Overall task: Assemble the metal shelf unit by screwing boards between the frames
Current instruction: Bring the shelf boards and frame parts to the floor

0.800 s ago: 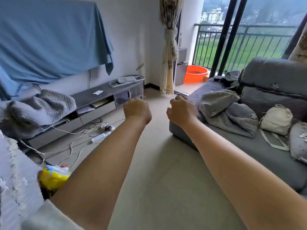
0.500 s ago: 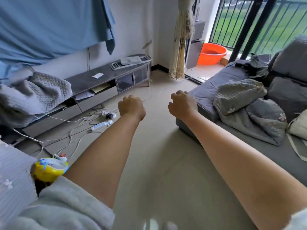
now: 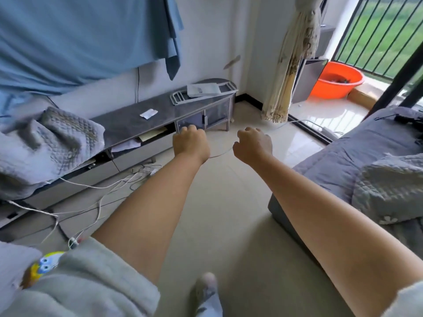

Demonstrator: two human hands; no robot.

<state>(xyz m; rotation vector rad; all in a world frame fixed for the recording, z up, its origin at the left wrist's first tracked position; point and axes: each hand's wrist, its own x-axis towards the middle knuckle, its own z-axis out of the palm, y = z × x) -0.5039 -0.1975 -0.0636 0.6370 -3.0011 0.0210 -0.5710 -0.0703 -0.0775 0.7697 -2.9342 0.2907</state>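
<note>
Glossy cream floor tiles [image 3: 229, 225] cover a living room with a low grey TV cabinet [image 3: 142, 124] along the left wall and a grey quilted sofa [image 3: 357, 170] on the right. Of the shelf unit, only a grey metal rack piece [image 3: 183, 97] with rounded, barred ends is visible; it lies flat on the cabinet's far end with a pale flat packet [image 3: 202, 89] resting on it. Both bare forearms reach forward at mid-height, apart and roughly parallel. Left hand [image 3: 191, 143] is curled into a fist, knuckles up, gripping nothing visible. Right hand [image 3: 253, 144] is likewise curled and holds nothing. White cables [image 3: 98, 186] tangle on the floor beside the cabinet. An orange plastic basin [image 3: 338, 80] sits by the balcony railing.
</note>
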